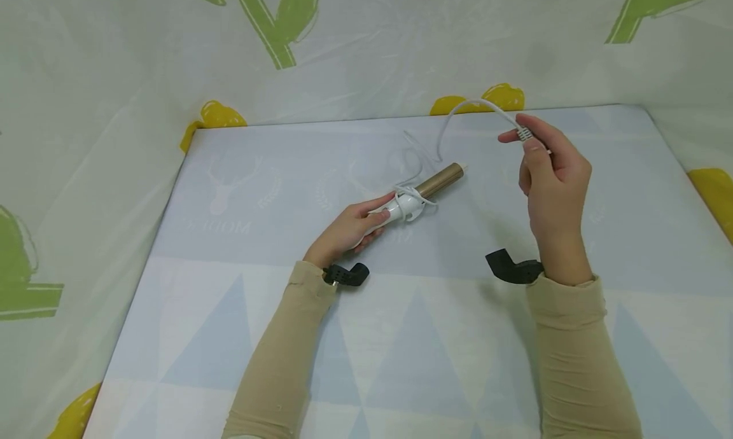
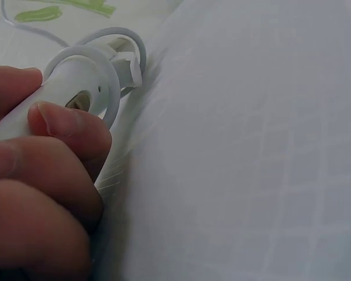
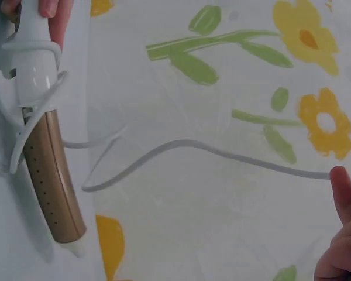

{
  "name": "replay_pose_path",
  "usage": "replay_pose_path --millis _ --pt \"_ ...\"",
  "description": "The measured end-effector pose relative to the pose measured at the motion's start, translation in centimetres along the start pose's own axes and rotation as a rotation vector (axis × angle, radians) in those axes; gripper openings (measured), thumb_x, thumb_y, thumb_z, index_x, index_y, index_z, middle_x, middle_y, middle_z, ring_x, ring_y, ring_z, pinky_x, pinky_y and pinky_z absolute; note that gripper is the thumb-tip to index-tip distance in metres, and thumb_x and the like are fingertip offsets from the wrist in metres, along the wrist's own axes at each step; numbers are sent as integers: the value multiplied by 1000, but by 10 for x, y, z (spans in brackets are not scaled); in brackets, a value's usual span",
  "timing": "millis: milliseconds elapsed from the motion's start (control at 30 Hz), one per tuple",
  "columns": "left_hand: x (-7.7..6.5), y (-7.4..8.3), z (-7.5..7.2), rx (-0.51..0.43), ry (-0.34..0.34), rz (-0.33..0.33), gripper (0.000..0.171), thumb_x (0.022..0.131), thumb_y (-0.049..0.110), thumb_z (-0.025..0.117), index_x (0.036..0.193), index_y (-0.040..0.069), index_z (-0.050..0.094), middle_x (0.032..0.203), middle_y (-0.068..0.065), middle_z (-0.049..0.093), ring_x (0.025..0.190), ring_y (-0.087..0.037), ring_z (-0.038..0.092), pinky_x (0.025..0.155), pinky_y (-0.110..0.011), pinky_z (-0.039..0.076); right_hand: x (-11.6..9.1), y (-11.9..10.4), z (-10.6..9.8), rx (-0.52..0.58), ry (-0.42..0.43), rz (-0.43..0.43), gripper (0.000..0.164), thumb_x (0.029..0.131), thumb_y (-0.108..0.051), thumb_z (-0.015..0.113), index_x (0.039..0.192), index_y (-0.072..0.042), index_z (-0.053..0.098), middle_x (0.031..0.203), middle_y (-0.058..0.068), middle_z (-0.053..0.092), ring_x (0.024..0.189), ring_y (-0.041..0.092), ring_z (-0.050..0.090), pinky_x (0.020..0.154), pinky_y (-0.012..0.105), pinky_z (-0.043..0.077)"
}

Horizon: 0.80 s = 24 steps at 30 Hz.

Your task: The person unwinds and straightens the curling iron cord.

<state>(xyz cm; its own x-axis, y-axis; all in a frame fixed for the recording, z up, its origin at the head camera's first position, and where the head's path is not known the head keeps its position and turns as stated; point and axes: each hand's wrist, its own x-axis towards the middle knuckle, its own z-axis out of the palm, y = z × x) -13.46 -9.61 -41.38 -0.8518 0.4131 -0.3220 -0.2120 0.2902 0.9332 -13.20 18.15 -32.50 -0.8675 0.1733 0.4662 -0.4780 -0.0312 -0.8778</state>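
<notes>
A curling iron (image 1: 439, 181) with a white handle and a gold barrel lies slantwise over the table. My left hand (image 1: 349, 226) grips its handle, thumb on top; the left wrist view shows the fingers curled round the white handle (image 2: 76, 82). Loops of the white cord (image 3: 187, 143) go round the iron near the base of the barrel. From there the cord arches up to my right hand (image 1: 552, 172), raised at the right. Its thumb and fingers pinch the ribbed cord end (image 1: 523, 133); the plug itself is hidden in the hand.
The table (image 1: 298, 337) has a pale cover with blue triangles and faint deer prints. Behind it and at the left hangs a pale curtain (image 1: 372, 51) with green and yellow plant patterns. A black wrist camera (image 1: 512, 267) juts from the right wrist.
</notes>
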Motion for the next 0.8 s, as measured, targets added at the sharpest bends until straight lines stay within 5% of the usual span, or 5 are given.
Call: replay_pose_path --millis 367,800 --pt "-4 7 2 24 7 4 43 96 30 49 138 36 40 69 -8 48 41 -11 33 38 -26 29 3 -24 -16 24 221 -228 28 86 -4 46 104 9 64 85 22 65 37 8 26 39 16 18" --pt "-4 10 0 -36 32 -52 44 97 32 47 138 41 37 72 -10 48 45 -11 33 39 -25 30 13 -31 -47 83 510 -180 23 87 -2 46 100 5 64 83 22 64 33 10 24 38 15 19"
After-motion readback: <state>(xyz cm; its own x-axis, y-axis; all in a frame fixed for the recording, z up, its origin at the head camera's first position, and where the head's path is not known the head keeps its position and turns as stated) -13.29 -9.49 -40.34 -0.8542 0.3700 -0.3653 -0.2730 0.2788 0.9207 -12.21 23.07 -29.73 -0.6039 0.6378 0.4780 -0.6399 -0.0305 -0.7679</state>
